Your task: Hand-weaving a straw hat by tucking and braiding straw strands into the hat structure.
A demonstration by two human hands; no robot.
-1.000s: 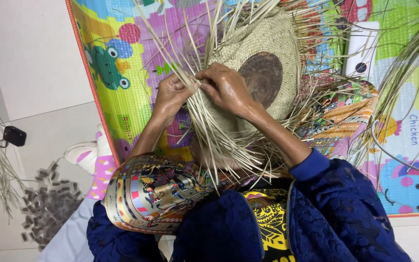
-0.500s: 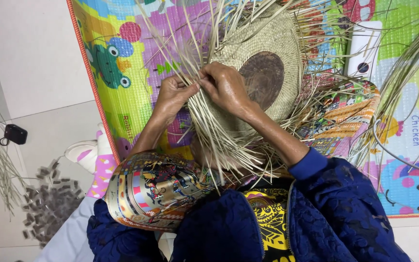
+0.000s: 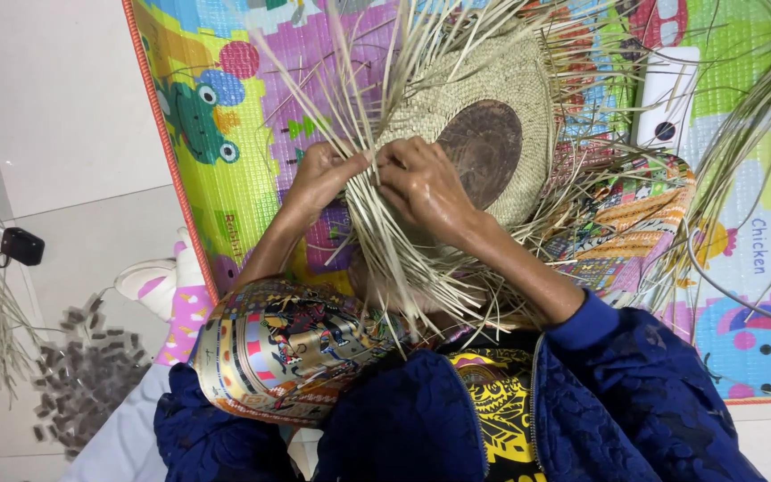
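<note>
In the head view, both hands met near the centre of the frame, slightly above the middle, at the edge of a half-woven straw hat [image 3: 493, 98]. The left hand [image 3: 321, 177] sat just left of centre with its fingers curled closed around a few pale straw strands [image 3: 385, 241], pinching them against the weave. The right hand [image 3: 421, 183] lay beside it, touching or nearly touching it, its fingers bent down and gripping more strands at the same spot. The hat's woven crown filled the upper centre, with a dark round block [image 3: 482, 152] showing inside it to the right of the right hand. Loose strands fanned outward from the rim in all directions, upward toward the top edge and downward over the person's lap. Under the work, a colourful play mat [image 3: 225, 116] with cartoon animals covered the upper part of the frame, edged in orange along its left side. A white power strip [image 3: 667, 98] lay on the mat at upper right. A patterned cloth [image 3: 278, 348] draped one knee at lower left centre, and blue sleeves [image 3: 617, 384] filled the bottom. On the pale floor at far left lay a small black object [image 3: 20, 247] and, lower down, a scatter of small dark bits [image 3: 82, 379].
</note>
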